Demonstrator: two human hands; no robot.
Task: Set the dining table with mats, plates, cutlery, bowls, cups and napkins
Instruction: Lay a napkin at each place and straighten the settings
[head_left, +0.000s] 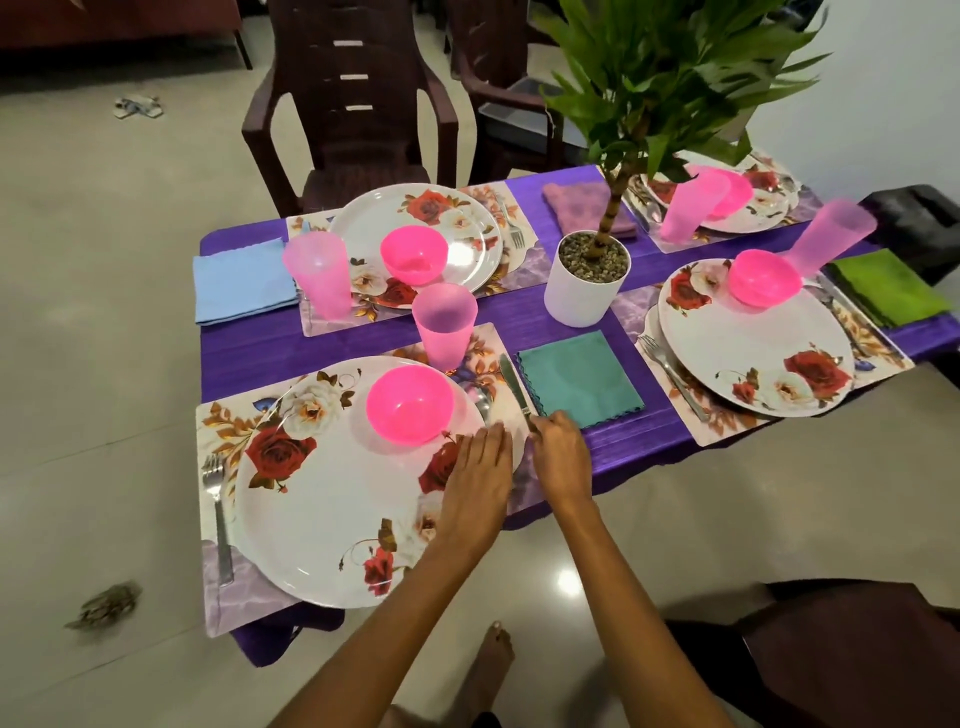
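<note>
The near place setting has a floral mat (223, 431), a rose-patterned plate (322, 519), a pink bowl (409, 404) on it, a pink cup (444, 325) and a fork (218, 514) at the left. My left hand (475, 483) lies flat with straight fingers on the plate's right rim. My right hand (561, 457) pinches the handle of a table knife (514, 384) lying along the mat's right edge. A spoon (483, 402) shows between plate and knife. A teal napkin (579, 379) lies just right of the knife.
Three more settings with plates, pink bowls, pink cups and cutlery cover the purple table (623, 447). Blue (241, 280), purple (579, 205) and green (888, 286) napkins lie by them. A potted plant (587, 291) stands mid-table. Dark chairs (348, 104) stand behind; another chair (852, 654) is at lower right.
</note>
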